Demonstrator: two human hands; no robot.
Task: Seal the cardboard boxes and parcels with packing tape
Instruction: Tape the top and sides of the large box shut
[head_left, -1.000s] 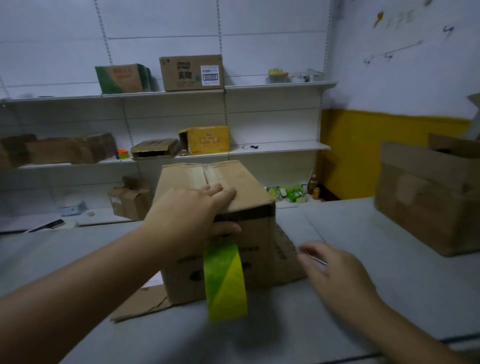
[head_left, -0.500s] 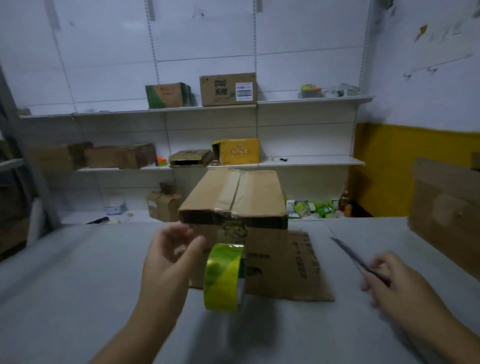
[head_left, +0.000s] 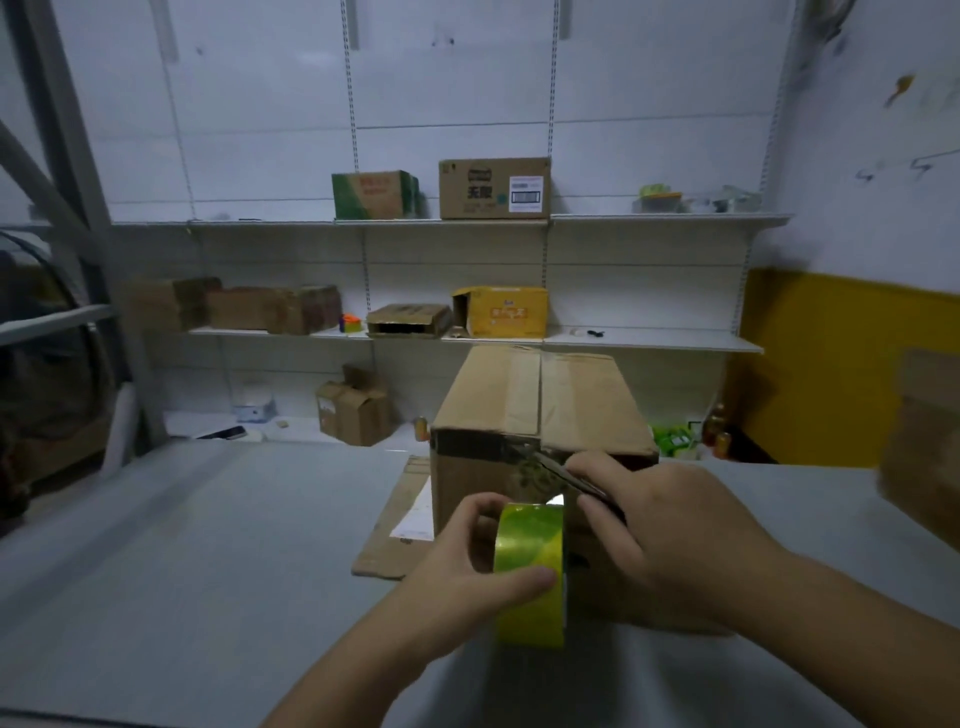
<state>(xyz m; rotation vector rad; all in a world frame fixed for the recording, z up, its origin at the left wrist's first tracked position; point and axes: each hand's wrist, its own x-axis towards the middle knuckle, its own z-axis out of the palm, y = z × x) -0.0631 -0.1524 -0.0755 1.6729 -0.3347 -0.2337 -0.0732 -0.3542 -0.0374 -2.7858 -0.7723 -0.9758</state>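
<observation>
One white shelving unit (head_left: 649, 221), upper half of frame, two boards across. One grey table (head_left: 208, 545), lower half of frame. One yellow wall band (head_left: 831, 364), right of centre.

One cardboard box (head_left: 571, 395), centre of frame, upright on table. Top flaps closed, strip of tape along the centre seam, dark tape band across the upper front edge.

One large brown carton (head_left: 924, 447), right edge of frame, blurred.

One cardboard sheet (head_left: 395, 530), flat on table, under and left of the centre box.

Three shelf items:
- barcode-labelled carton (head_left: 483, 189) and green carton (head_left: 374, 195), side by side on upper board
- yellow carton (head_left: 501, 312), on lower board

One right hand (head_left: 670, 525), lower right of centre, fingers curled round a slim metal blade (head_left: 550, 465). Blade tip at the taped upper front edge of the box.

One left hand (head_left: 457, 571), lower centre, thumb and fingers clasped round a tape roll (head_left: 530, 545).

Tape roll: green and yellow, standing on edge, just in front of the box's front face and below the blade. Contact with table not discernible.
</observation>
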